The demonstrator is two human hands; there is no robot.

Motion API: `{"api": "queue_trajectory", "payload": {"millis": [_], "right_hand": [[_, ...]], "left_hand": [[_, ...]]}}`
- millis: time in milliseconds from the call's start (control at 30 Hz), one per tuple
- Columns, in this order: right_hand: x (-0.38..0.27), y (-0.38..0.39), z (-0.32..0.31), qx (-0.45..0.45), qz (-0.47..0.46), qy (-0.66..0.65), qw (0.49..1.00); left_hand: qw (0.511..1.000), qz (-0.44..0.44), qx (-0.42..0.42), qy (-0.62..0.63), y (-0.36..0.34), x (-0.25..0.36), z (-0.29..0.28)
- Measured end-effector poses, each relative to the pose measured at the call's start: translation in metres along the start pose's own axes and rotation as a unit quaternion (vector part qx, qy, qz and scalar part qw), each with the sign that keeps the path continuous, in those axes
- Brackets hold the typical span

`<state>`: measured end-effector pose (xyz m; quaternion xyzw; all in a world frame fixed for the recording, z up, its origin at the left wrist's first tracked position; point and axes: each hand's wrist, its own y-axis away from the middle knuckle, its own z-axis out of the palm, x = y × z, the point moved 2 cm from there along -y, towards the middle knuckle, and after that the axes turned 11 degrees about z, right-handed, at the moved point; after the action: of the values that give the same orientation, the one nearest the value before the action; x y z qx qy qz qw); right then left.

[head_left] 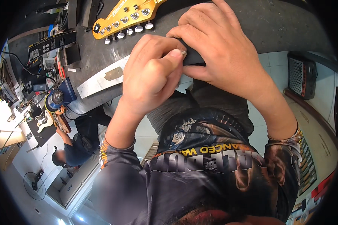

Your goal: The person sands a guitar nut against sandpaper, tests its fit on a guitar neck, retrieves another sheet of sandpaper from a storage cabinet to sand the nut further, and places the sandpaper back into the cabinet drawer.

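My left hand (150,71) is closed in a pinch near the table edge. A small pale piece (184,53) shows at its thumb tip; most of it is hidden by the fingers. Beside it, my right hand (219,48) spans a black flat piece (193,57), fingers across its far side and thumb along the near edge. The two hands almost touch over this piece. Beyond them lies a yellow guitar headstock (125,18) with metal tuning pegs.
A long pale metal strip (97,82) lies on the dark table (90,48) left of my hands. Tools and boxes clutter the far left, near a blue machine (60,97). Another person (80,146) works there. An amplifier (302,77) stands at the right.
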<state>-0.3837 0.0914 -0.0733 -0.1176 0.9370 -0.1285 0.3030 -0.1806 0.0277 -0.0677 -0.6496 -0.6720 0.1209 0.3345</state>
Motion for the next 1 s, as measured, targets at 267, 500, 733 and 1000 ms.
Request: {"api": "queue_trajectory", "payload": {"millis": [267,500,733,1000], "right_hand": [[-0.002,0.002,-0.003,-0.018,0.016,0.021,0.999],[0.0,0.0,0.0,0.0,-0.002,0.002,1.0],[0.001,0.002,0.001,-0.004,0.0,-0.005,1.0],[0.001,0.001,0.002,0.004,-0.001,-0.007,1.0]], "left_hand": [[0.999,-0.028,-0.026,-0.026,0.019,0.003,-0.039],[1.0,0.0,0.015,0.0,0.001,-0.002,-0.002],[0.999,-0.018,-0.024,-0.038,0.017,0.001,-0.038],[1.0,0.006,0.026,0.008,0.003,-0.003,-0.003]]}}
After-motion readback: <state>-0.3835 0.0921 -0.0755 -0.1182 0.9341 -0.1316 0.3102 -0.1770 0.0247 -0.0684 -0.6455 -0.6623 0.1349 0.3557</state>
